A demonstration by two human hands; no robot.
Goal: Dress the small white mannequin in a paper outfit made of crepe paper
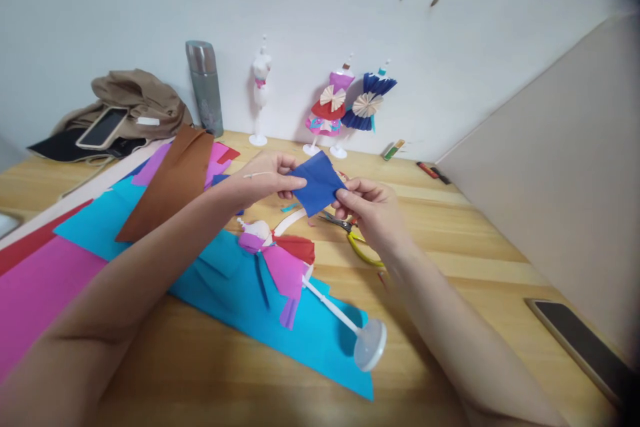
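Note:
A small dark blue paper square is held above the table between both hands. My left hand pinches its left edge, and my right hand pinches its lower right corner. Below them a small white mannequin dressed in purple and red paper lies on its side on a cyan sheet, its round base pointing toward me. Yellow-handled scissors lie just under my right hand.
Brown, pink, red and purple paper sheets lie at the left. By the wall stand a metal flask, a bare mannequin and two dressed mannequins. A phone lies at the right, another on a brown garment.

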